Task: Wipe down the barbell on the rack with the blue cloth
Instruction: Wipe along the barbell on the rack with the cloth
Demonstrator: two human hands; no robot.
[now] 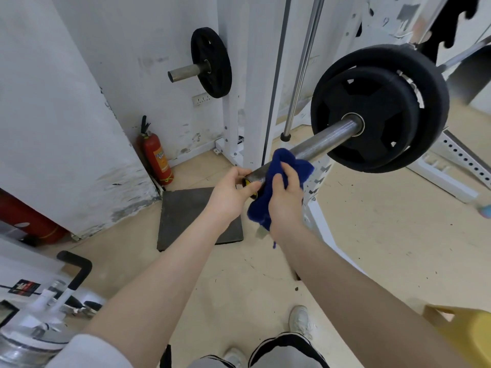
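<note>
A pale beige gym floor point(372, 235) runs under a white steel rack point(247, 88) set against scuffed white walls, with a red fire extinguisher point(155, 158) standing in the corner and a dark square rubber mat point(196, 216) lying flat on the floor beside it. The grey steel barbell point(324, 140) rests across the rack, its sleeve end jutting toward the camera; two black round weight plates point(377, 110) sit side by side on the sleeve, further along from the hands. The left hand point(233, 192) wraps around the very tip of the sleeve, thumb and fingers curled round the end cap, which shows a bit of yellow. Just beside it, the right hand point(284, 200) clutches the dark blue fluffy cloth point(281, 173), which is draped over and bunched around the bar, so that this grip closes on cloth and steel together; a loose corner of cloth hangs below the wrist. The two hands nearly touch. A smaller black plate point(211, 62) is stored on a horizontal peg at the rack's upright, and a chrome guide rod point(305, 65) slants down behind the bar. At lower left stands part of a white exercise machine with a black handle point(75, 266); a yellow object point(462, 330) sits at the lower right edge.
</note>
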